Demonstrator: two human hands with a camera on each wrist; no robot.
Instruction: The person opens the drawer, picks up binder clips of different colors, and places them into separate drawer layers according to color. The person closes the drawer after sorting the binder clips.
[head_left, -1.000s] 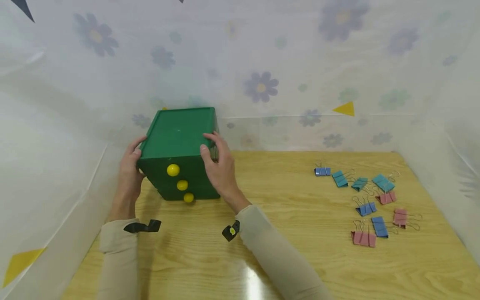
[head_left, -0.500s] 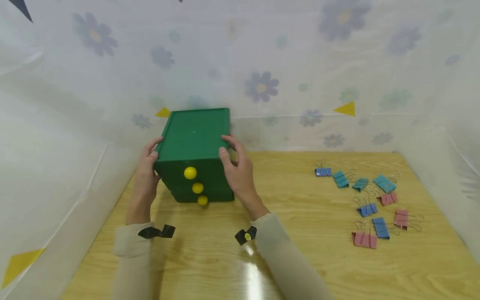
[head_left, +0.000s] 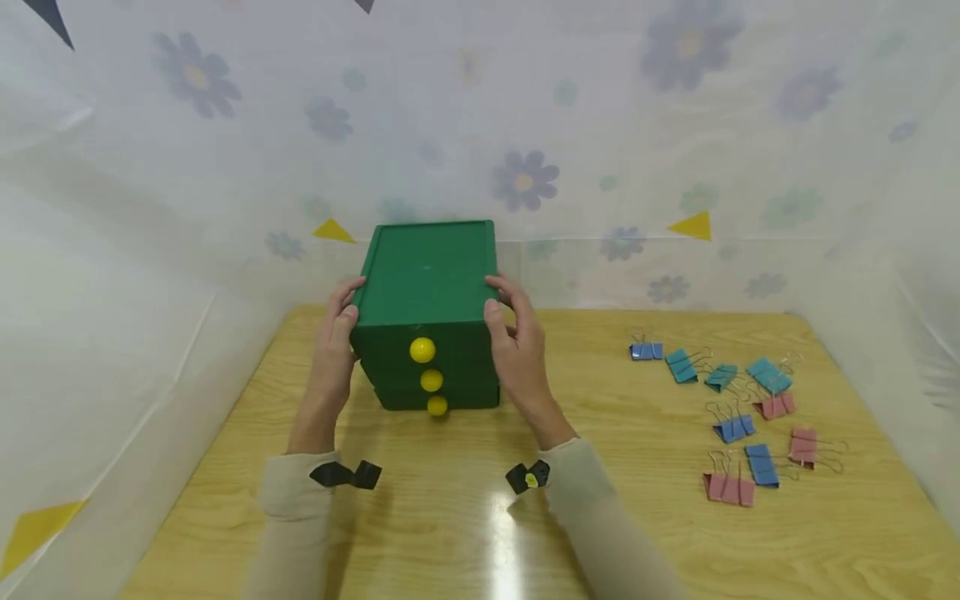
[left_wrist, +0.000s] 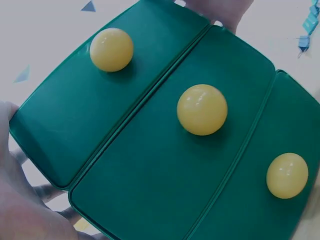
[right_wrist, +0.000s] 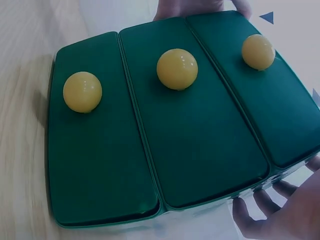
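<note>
The left hand (head_left: 334, 350) presses curled fingers against the left side of a green plastic three-drawer box (head_left: 427, 283) that stands near the back middle of the pale wooden table (head_left: 465, 517), its long axis running away from the person and its drawer fronts with three round yellow knobs (head_left: 423, 350) facing them. The right hand (head_left: 517, 354) clasps the box's right side the same way, fingertips hooked over the top edge. Well apart to the right lie scattered blue, teal and pink metal binder clips (head_left: 738, 400).

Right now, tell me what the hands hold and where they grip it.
Both hold the green drawer box: the left hand grips its left side, the right hand its right side, near the top front corners.
</note>
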